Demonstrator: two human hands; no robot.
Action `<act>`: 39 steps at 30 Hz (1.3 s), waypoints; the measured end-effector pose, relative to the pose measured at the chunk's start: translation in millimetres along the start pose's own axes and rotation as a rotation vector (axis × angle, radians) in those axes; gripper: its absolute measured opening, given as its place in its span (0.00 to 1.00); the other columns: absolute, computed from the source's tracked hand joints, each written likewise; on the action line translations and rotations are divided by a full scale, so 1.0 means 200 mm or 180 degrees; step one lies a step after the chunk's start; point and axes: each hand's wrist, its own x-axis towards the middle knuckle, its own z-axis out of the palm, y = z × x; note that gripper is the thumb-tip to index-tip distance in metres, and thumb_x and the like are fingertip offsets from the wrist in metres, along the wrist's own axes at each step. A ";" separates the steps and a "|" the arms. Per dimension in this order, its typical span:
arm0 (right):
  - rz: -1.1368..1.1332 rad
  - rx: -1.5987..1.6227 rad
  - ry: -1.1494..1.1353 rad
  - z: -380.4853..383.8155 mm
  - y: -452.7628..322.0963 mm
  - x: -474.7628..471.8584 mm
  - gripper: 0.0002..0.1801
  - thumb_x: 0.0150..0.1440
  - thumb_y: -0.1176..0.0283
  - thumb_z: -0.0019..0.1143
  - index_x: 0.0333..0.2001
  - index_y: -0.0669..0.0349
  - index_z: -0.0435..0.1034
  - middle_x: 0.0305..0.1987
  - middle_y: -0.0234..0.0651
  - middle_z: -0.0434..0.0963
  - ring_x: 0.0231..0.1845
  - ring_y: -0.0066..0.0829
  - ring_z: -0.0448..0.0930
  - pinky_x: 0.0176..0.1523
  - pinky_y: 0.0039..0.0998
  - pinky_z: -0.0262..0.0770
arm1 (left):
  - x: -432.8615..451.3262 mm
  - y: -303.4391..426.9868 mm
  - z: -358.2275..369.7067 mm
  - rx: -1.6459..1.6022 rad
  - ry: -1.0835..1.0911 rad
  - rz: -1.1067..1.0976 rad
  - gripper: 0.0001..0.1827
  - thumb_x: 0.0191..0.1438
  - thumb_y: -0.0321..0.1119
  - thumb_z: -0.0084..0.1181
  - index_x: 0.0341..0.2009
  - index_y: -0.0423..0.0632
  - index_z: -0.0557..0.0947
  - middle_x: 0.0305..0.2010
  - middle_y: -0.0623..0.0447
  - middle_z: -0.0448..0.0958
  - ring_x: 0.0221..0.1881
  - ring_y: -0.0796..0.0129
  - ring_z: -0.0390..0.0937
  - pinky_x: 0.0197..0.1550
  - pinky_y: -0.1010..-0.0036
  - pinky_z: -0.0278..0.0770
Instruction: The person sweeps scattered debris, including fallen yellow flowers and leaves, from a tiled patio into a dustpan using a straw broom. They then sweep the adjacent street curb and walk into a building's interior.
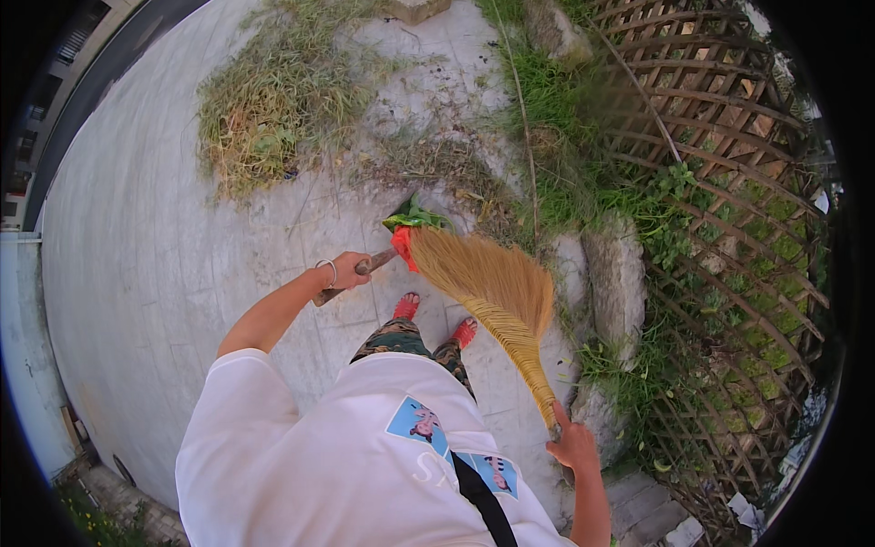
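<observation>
My left hand (350,271), with a bracelet on its wrist, is closed round a wooden handle (376,261) at left of centre. At the handle's upper end is a red piece (405,249), with green leaves (415,217) just beyond it; how they are joined is hidden. My right hand (574,441) grips a straw broom (509,328) by its bound neck at lower right. The broom's bristles fan up and leftward, their tips next to the red piece and partly over a heap of dry grass clippings (444,161) on the pavement.
A larger pile of cut grass (287,102) lies on the paving at upper left. Along the right run edging stones (618,287), growing grass (567,143) and a wooden lattice fence (738,225). A long thin stick (525,130) lies by the grass. A white wall (24,342) stands far left.
</observation>
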 end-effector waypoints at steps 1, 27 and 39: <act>0.0020 0.0067 -0.0023 0.01 0.01 -0.04 0.50 0.37 0.67 0.61 0.64 0.40 0.44 0.33 0.48 0.76 0.37 0.47 0.76 0.44 0.42 0.72 | -0.01 -0.01 0.00 -0.0001 0.0014 -0.0019 0.06 0.47 0.29 0.54 0.28 0.43 0.71 0.15 0.55 0.69 0.15 0.74 0.67 0.20 0.75 0.66; -0.0015 0.0094 0.0438 -0.03 -0.32 0.39 0.51 0.39 0.67 0.63 0.65 0.41 0.42 0.40 0.46 0.76 0.43 0.45 0.75 0.46 0.40 0.71 | -0.15 -0.24 0.05 0.0687 0.0208 0.0447 0.12 0.43 0.35 0.58 0.31 0.46 0.71 0.23 0.46 0.72 0.26 0.57 0.72 0.31 0.65 0.70; 0.0225 -0.0656 0.0415 -0.03 -0.17 -0.06 0.49 0.40 0.68 0.60 0.63 0.35 0.42 0.38 0.49 0.73 0.37 0.47 0.76 0.43 0.40 0.72 | -0.07 -0.15 0.01 0.0528 0.0191 0.0368 0.11 0.43 0.33 0.58 0.32 0.45 0.72 0.23 0.49 0.73 0.24 0.62 0.73 0.28 0.68 0.71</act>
